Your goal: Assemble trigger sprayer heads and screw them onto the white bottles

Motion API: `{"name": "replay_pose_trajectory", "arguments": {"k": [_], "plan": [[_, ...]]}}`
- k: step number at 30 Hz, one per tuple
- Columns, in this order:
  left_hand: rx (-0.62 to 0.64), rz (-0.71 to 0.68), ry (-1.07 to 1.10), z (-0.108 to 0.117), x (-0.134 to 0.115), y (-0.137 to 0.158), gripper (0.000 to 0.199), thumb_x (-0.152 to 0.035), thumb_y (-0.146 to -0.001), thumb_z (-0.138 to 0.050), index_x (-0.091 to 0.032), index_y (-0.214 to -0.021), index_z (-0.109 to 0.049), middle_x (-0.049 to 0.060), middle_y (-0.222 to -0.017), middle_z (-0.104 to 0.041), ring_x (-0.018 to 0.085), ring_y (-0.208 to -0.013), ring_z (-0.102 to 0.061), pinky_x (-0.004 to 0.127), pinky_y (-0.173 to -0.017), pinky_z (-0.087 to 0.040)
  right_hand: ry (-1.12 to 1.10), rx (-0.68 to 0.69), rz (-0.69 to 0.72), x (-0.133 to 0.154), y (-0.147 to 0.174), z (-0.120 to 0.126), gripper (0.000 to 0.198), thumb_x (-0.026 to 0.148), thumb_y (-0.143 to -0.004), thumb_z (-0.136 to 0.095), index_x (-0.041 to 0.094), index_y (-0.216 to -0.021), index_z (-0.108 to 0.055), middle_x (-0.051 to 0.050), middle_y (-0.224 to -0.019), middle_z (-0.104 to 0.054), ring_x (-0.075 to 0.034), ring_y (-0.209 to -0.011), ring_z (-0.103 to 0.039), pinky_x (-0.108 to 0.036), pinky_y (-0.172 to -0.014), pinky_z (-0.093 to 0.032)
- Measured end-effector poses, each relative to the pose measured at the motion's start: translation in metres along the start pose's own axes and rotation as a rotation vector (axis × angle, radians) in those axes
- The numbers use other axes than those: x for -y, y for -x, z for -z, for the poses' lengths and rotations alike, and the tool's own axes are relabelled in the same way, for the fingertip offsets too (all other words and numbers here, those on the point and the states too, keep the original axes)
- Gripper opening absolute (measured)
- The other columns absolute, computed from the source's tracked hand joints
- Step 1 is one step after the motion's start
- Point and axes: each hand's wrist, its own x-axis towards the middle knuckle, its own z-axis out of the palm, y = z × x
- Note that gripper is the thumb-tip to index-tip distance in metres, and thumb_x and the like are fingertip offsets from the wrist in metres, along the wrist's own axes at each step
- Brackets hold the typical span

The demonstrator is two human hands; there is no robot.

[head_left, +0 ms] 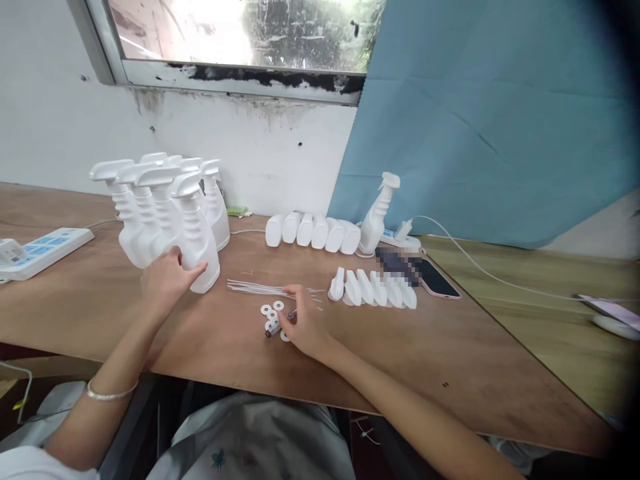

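On the table [450,360], the cluster of spray bottles [163,213] stands at left rear, before the wall [280,147]; the left power strip [53,248] lies to its left. The rear row of parts [320,232] occupies rear centre, with the single spray bottle [375,220] at its right end. The front row of parts [367,288] lies before that bottle, the phone [437,279] to the right. The thin rods [255,288] lie left of the front row, the washers [279,305] before the rods. The right hand [306,325] is right of the washers; the left hand [173,280] is at the cluster's front.
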Motion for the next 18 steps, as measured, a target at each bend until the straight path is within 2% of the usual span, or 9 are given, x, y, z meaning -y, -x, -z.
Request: {"name": "replay_pose_trajectory", "arguments": {"k": [3, 6, 7, 9, 11, 13, 15, 18], "plan": [[-0.034, -0.004, 0.044, -0.002, -0.002, 0.034, 0.049, -0.062, -0.068, -0.045, -0.018, -0.089, -0.050, 0.006, -0.066, -0.059, 0.029, -0.066, -0.059, 0.031, -0.053, -0.036, -0.184, 0.011, -0.134, 0.007, -0.005, 0.009, 0.040, 0.031, -0.073, -0.059, 0.021, -0.109, -0.044, -0.007, -0.111, -0.053, -0.021, -0.104, -0.051, -0.039, -0.090, -0.041], [-0.218, -0.104, 0.132, -0.011, 0.000, 0.071, 0.046, -0.059, -0.067, -0.051, -0.019, -0.089, -0.049, 0.004, -0.073, -0.062, 0.024, -0.063, -0.059, 0.028, -0.052, -0.035, -0.412, 0.053, -0.212, 0.017, -0.010, 0.017, 0.055, 0.036, -0.067, -0.066, 0.024, -0.115, -0.043, -0.007, -0.121, -0.050, -0.021, -0.113, -0.047, -0.039, -0.095, -0.037], [-0.319, -0.176, 0.174, -0.015, 0.002, 0.081, 0.044, -0.056, -0.067, -0.054, -0.019, -0.090, -0.049, 0.005, -0.077, -0.063, 0.023, -0.064, -0.060, 0.028, -0.054, -0.036, -0.509, 0.051, -0.217, 0.022, -0.012, 0.019, 0.058, 0.035, -0.065, -0.069, 0.024, -0.116, -0.043, -0.006, -0.124, -0.050, -0.021, -0.115, -0.046, -0.038, -0.097, -0.035], [-0.498, -0.409, 0.283, -0.020, 0.005, 0.096, 0.035, -0.045, -0.069, -0.059, -0.020, -0.091, -0.050, 0.005, -0.085, -0.066, 0.021, -0.074, -0.062, 0.030, -0.064, -0.041, -0.752, 0.022, -0.244, 0.032, -0.015, 0.020, 0.059, 0.036, -0.062, -0.071, 0.025, -0.114, -0.047, -0.006, -0.123, -0.051, -0.020, -0.115, -0.046, -0.037, -0.097, -0.036], [-0.583, -0.662, 0.369, -0.024, 0.008, 0.104, 0.028, -0.033, -0.070, -0.063, -0.022, -0.092, -0.050, 0.005, -0.094, -0.067, 0.021, -0.085, -0.062, 0.032, -0.077, -0.041, -1.023, -0.003, -0.352, 0.042, -0.017, 0.022, 0.050, 0.043, -0.064, -0.068, 0.023, -0.107, -0.052, -0.006, -0.118, -0.055, -0.021, -0.108, -0.052, -0.038, -0.091, -0.041], [-0.568, -0.808, 0.417, -0.025, 0.008, 0.108, 0.031, -0.027, -0.069, -0.065, -0.024, -0.095, -0.048, 0.005, -0.102, -0.065, 0.021, -0.092, -0.061, 0.036, -0.083, -0.039, -1.235, -0.056, -0.509, 0.051, -0.017, 0.025, 0.040, 0.047, -0.068, -0.062, 0.020, -0.098, -0.057, -0.006, -0.111, -0.060, -0.021, -0.102, -0.056, -0.038, -0.085, -0.045], [-0.509, -0.841, 0.469, -0.027, 0.007, 0.109, 0.039, -0.025, -0.067, -0.066, -0.027, -0.100, -0.045, 0.006, -0.106, -0.064, 0.022, -0.097, -0.060, 0.038, -0.084, -0.040, -1.349, -0.168, -0.625, 0.056, -0.017, 0.030, 0.031, 0.045, -0.069, -0.062, 0.019, -0.086, -0.059, -0.005, -0.101, -0.065, -0.020, -0.101, -0.057, -0.036, -0.086, -0.046], [-0.347, -0.853, 0.619, -0.030, 0.009, 0.110, 0.049, -0.025, -0.063, -0.068, -0.028, -0.105, -0.043, 0.007, -0.110, -0.062, 0.025, -0.105, -0.055, 0.043, -0.091, -0.038, -1.427, -0.358, -0.695, 0.056, -0.014, 0.041, 0.023, 0.040, -0.068, -0.065, 0.020, -0.071, -0.055, -0.001, -0.087, -0.068, -0.017, -0.099, -0.059, -0.034, -0.087, -0.046]]}}
